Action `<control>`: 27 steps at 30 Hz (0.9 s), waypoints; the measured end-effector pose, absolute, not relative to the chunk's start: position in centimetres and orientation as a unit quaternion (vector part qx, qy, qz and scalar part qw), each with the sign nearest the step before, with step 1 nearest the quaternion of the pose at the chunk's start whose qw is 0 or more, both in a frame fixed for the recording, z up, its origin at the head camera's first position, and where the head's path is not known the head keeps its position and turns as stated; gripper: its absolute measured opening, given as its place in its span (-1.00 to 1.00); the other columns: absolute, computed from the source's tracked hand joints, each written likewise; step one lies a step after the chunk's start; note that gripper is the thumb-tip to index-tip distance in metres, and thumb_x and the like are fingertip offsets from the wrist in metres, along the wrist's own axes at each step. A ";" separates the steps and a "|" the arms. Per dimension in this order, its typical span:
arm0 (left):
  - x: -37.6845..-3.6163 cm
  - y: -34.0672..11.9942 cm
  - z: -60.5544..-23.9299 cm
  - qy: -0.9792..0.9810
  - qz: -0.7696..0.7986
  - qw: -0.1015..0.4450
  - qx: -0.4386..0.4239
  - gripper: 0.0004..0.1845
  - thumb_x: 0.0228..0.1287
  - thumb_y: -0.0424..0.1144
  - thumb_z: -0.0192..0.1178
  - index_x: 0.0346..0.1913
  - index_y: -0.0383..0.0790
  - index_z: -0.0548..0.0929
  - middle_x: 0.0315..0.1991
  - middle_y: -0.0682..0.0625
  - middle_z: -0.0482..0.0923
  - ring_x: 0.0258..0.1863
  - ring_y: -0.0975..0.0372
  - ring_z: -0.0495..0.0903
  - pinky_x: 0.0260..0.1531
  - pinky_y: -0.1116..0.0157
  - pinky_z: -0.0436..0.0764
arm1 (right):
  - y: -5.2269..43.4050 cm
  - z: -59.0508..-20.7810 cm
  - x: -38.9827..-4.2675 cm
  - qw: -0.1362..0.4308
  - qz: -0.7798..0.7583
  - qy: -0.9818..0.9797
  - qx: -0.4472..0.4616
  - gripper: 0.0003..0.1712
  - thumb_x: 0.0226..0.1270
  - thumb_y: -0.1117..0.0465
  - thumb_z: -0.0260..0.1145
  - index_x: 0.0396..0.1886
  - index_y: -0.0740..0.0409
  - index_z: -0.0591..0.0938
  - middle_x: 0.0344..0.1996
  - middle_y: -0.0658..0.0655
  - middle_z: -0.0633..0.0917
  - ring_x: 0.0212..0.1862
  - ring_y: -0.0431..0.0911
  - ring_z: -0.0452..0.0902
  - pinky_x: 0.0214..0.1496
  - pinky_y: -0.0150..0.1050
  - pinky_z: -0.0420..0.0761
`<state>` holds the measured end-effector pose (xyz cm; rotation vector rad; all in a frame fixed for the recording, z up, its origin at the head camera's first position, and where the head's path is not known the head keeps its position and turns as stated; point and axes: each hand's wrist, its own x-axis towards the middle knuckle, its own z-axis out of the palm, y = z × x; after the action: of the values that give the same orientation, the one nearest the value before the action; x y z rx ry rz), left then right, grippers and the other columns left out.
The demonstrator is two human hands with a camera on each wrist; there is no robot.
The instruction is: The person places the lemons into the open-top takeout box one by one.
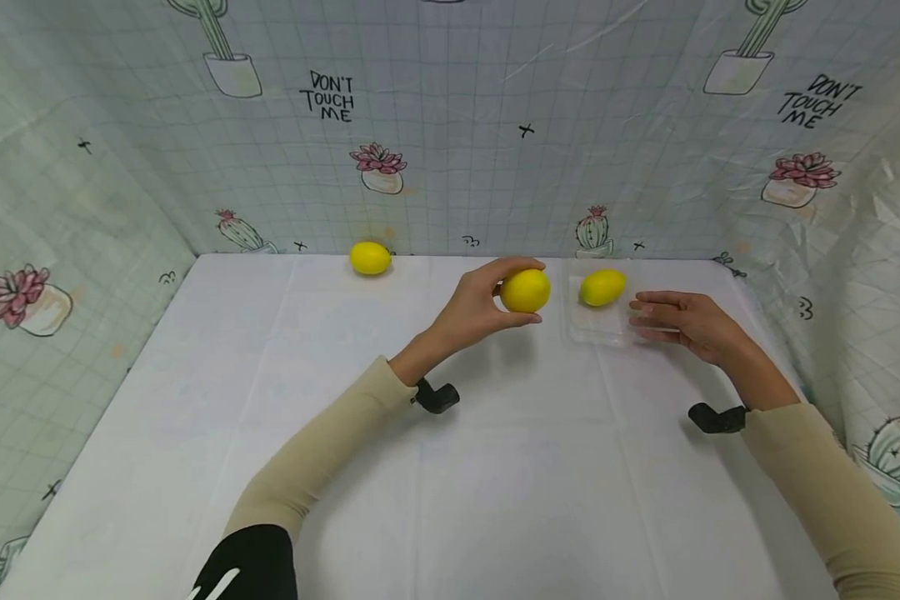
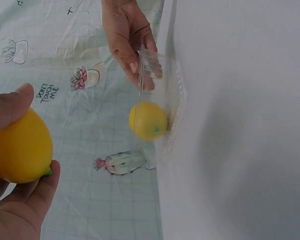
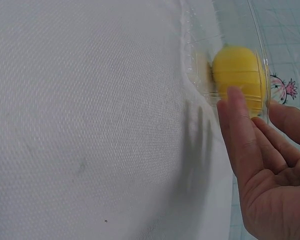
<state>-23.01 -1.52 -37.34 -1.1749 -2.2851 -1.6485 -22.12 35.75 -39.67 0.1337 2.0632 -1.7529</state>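
Between thumb and curled fingers, my left hand (image 1: 474, 307) grips a yellow lemon (image 1: 525, 291) above the table, left of a clear plastic box (image 1: 592, 335). The left wrist view shows this held lemon (image 2: 21, 147) close up, with a small green tip. Another lemon (image 1: 602, 287) lies inside the see-through box. At the box's right side is my right hand (image 1: 696, 325), its fingers extended. In the right wrist view, the fingertips (image 3: 236, 97) are right at the box's wall, overlapping the lemon (image 3: 237, 70) seen through the plastic.
A third lemon (image 1: 370, 258) sits at the table's back edge, left of the box. The white-covered table (image 1: 495, 475) meets a hanging curtain (image 1: 450, 150) printed with potted cacti, which also runs along both sides.
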 end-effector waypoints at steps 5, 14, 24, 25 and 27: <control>-23.2 -0.6 -37.2 -0.745 -0.539 0.052 -0.391 -0.30 0.08 -0.30 0.57 0.32 -0.19 0.54 0.29 -0.05 0.53 0.15 0.21 0.54 0.09 0.38 0.61 | 35.7 -39.6 -22.2 0.212 -0.630 0.746 0.048 -0.18 0.57 0.12 0.22 0.59 0.37 0.08 0.03 -0.26 0.64 0.04 -0.31 0.69 0.06 -0.32 0.68; -23.2 0.8 -37.5 -0.747 -0.541 0.042 -0.383 -0.30 0.09 -0.28 0.57 0.32 -0.16 0.54 0.28 -0.03 0.53 0.13 0.20 0.55 0.08 0.40 0.60 | 35.6 -40.2 -22.0 0.214 -0.608 0.762 0.057 -0.19 0.57 0.06 0.20 0.60 0.32 0.11 0.38 0.02 0.51 0.05 -0.34 0.67 0.13 -0.29 0.65; -23.8 2.0 -37.5 -0.740 -0.550 0.040 -0.386 -0.30 0.09 -0.31 0.56 0.32 -0.19 0.52 0.29 -0.05 0.53 0.12 0.20 0.56 0.09 0.41 0.60 | 35.8 -40.0 -22.0 0.212 -0.614 0.758 0.054 -0.19 0.58 0.07 0.19 0.60 0.33 0.10 0.16 -0.17 0.62 0.03 -0.33 0.69 0.11 -0.29 0.66; -23.9 2.1 -37.5 -0.740 -0.552 0.038 -0.383 -0.30 0.10 -0.32 0.56 0.33 -0.19 0.52 0.29 -0.05 0.53 0.12 0.19 0.56 0.09 0.42 0.60 | 35.8 -39.9 -22.0 0.212 -0.614 0.758 0.053 -0.19 0.58 0.07 0.19 0.60 0.34 0.10 0.14 -0.18 0.62 0.03 -0.33 0.69 0.11 -0.29 0.66; -24.0 2.2 -37.5 -0.744 -0.549 0.037 -0.378 -0.29 0.10 -0.30 0.55 0.34 -0.18 0.51 0.29 -0.04 0.53 0.12 0.19 0.56 0.10 0.42 0.60 | 35.8 -39.9 -22.1 0.211 -0.615 0.758 0.051 -0.19 0.58 0.07 0.19 0.59 0.34 0.10 0.13 -0.18 0.62 0.03 -0.33 0.69 0.10 -0.30 0.66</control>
<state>-23.98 2.25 -37.46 -1.1591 -2.2851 -1.6867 -22.09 35.76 -39.93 0.1418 2.1076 -1.7084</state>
